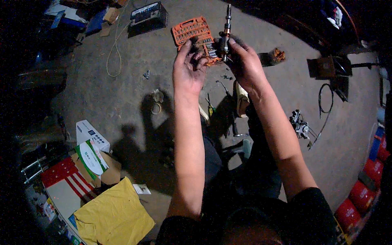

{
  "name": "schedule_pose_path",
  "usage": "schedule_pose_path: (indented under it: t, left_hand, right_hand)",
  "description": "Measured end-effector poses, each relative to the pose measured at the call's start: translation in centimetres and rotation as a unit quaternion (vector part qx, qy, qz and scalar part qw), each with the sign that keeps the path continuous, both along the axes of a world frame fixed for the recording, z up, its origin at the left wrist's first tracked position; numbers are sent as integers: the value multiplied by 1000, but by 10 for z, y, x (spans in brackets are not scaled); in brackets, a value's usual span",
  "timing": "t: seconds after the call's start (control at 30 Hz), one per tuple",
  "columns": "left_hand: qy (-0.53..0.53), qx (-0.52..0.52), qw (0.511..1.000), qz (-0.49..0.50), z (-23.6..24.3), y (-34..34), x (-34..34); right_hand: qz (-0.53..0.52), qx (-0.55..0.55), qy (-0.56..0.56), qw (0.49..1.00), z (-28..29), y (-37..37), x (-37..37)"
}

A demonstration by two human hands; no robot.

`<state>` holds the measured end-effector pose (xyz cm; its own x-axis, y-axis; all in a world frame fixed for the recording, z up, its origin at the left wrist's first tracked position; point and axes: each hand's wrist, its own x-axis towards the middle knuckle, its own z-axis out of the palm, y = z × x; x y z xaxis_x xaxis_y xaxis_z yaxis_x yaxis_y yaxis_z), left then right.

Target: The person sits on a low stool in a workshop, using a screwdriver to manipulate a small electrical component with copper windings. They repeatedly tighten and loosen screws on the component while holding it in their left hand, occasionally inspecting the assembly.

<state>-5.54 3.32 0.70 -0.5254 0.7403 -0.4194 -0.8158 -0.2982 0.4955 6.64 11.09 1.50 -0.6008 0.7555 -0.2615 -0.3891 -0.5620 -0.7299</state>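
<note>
My right hand (247, 65) grips a stepped metal shaft (228, 25) between thumb and fingers, the shaft standing nearly upright in view. Its surface is shiny, with collars along its length and a coppery band near the middle. To its left, my left hand (189, 71) is turned palm up, fingers apart and slightly curled, with nothing visible in it. Dark grime covers the fingers of both hands. Beyond them, on the floor, an orange socket set case (191, 29) lies open, partly hidden by my hands.
A black battery (148, 17) stands at the far left. Pliers (210, 107) lie below my hands. A metal assembly (300, 124) and a black cable (326, 110) are at right. Cardboard boxes (110, 169) and a yellow cloth (116, 214) sit lower left; red drums (361, 194) line the right.
</note>
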Motion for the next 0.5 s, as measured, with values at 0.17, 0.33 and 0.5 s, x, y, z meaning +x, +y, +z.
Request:
schedule_pose_path:
  t: [0.17,0.33,0.5]
  left_hand:
    - [-52,43,998,15,-1,-6,-10]
    - [-42,30,997,53,7,-7,-13]
    - [-42,53,997,48,8,-8,-11]
  right_hand:
    - [-75,-12,21,997,7,8,1]
    - [-73,5,-19,997,-3,24,14]
    - [-19,108,-155,982,2,2,3]
